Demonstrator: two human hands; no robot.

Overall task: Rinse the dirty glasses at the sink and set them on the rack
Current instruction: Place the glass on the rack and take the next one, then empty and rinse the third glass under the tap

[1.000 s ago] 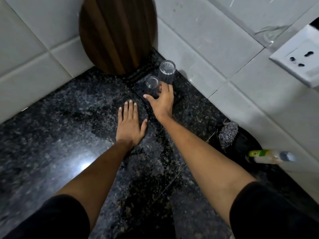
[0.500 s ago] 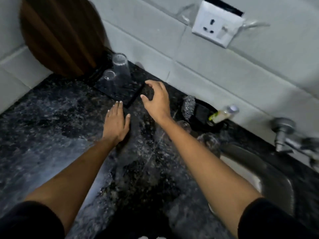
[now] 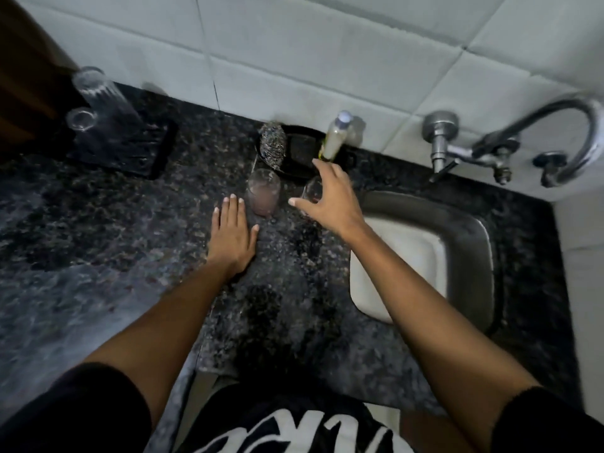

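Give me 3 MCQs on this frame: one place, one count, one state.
1. Where is the scrubber?
A. in the sink
B. on the black dish behind the dirty glasses
C. on the rack

2. How many glasses stand on the rack?
A. none
B. two
C. four

3. What is the left hand doing?
A. lying flat on the counter
B. gripping the tap
C. holding a glass

Answers:
1 B: it leans on the dish by the wall, next to the bottle.
2 B: a tall glass and a short glass stand at the rack's far left.
3 A: its fingers are straight on the counter, beside the cloudy glass; the right hand reaches over another glass.
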